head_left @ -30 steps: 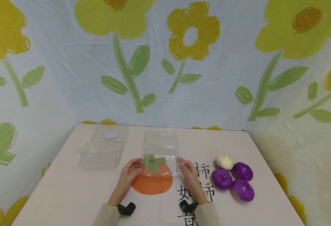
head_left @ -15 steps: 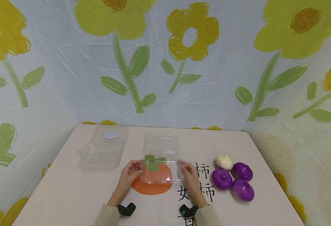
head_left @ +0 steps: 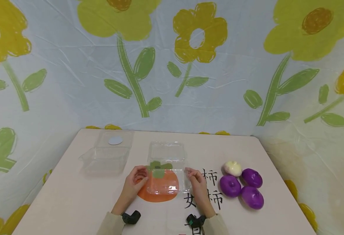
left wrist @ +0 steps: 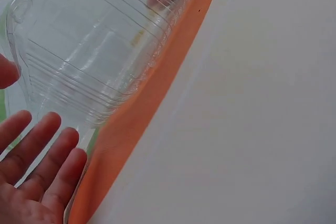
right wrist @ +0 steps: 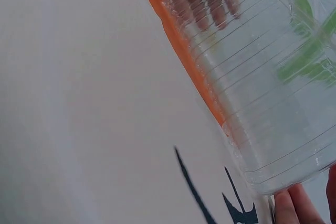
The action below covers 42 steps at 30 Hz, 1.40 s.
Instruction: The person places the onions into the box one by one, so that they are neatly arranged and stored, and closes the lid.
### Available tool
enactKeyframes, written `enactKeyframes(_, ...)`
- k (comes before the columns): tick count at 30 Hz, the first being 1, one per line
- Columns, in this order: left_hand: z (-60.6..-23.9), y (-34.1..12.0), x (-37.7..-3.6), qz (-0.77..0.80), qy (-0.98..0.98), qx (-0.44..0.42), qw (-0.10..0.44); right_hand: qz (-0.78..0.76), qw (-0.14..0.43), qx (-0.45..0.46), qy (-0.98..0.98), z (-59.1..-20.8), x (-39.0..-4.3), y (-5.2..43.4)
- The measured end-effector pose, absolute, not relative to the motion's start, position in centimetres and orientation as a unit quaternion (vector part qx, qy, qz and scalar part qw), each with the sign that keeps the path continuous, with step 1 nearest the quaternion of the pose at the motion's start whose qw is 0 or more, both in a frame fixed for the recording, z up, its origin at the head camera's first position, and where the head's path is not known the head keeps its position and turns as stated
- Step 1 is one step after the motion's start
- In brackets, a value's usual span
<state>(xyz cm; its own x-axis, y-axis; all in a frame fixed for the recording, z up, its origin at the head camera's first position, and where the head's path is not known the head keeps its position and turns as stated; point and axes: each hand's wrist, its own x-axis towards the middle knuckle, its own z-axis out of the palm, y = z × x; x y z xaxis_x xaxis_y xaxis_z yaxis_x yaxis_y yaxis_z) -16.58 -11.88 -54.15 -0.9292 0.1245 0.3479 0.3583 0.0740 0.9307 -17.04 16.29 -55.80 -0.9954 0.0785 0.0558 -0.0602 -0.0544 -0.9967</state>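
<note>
A clear plastic clamshell box (head_left: 166, 169) with its lid hinged open sits on the orange persimmon print (head_left: 157, 195) of the table (head_left: 72, 195). My left hand (head_left: 137, 179) holds its left rim and my right hand (head_left: 195, 180) holds its right rim. In the left wrist view the ribbed box (left wrist: 89, 51) lies just beyond my left hand (left wrist: 34, 166), thumb on one side of the rim and fingers on the other. In the right wrist view the box (right wrist: 268, 87) fills the upper right, and only the tips of my right hand (right wrist: 299, 205) show at its lower corner.
A second open clear box (head_left: 105, 156) with a round grey sticker (head_left: 115, 140) stands at the back left. Three purple onions (head_left: 231, 186) and a white one (head_left: 232, 168) lie to the right. Black characters (head_left: 211, 178) are printed beside the persimmon. Flowered cloth hangs behind.
Both hands have brought the clear box down and a little nearer, onto the orange print. Its lid now leans further back.
</note>
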Motion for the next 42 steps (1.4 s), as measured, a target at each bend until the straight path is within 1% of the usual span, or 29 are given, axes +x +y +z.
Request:
enactKeyframes(6,-53.7,-12.1,-16.3,-0.626,-0.754,-0.178,0.085,0.728,0.041,-0.017,-0.684,-55.6,-17.1,16.1)
enactKeyframes(11,-53.7,-12.2,-16.2,-0.614,-0.768,-0.174,0.061,0.725,0.040,-0.016,-0.688,-55.7,-17.1,16.0)
enactKeyframes(14,-54.3,-12.2,-16.4,-0.609,-0.773,-0.168,0.052,0.725,0.042,-0.012,-0.687,-55.7,-17.1,16.0)
enactKeyframes(20,-56.8,-12.3,-17.2,-0.611,-0.776,-0.150,0.047,0.724,0.035,-0.017,-0.689,-55.7,-17.0,16.1)
enactKeyframes(24,-57.4,-12.3,-17.3,-0.611,-0.776,-0.151,0.046,0.725,0.036,-0.018,-0.687,-55.9,-17.0,16.3)
enactKeyframes(27,-57.5,-12.3,-17.2,-0.583,-0.791,-0.175,0.058,0.726,0.039,-0.015,-0.686,-55.9,-16.9,16.4)
enactKeyframes(33,-57.5,-12.5,-17.4,-0.456,-0.844,-0.257,0.117,0.732,0.041,-0.021,-0.680,-55.8,-16.9,16.5)
enactKeyframes(37,-57.5,-12.6,-17.4,-0.401,-0.865,-0.277,0.118,0.738,0.040,-0.021,-0.673,-55.9,-17.0,16.5)
enactKeyframes(42,-57.2,-12.6,-17.5,-0.401,-0.861,-0.292,0.117,0.732,0.044,-0.019,-0.680,-55.9,-16.9,16.4)
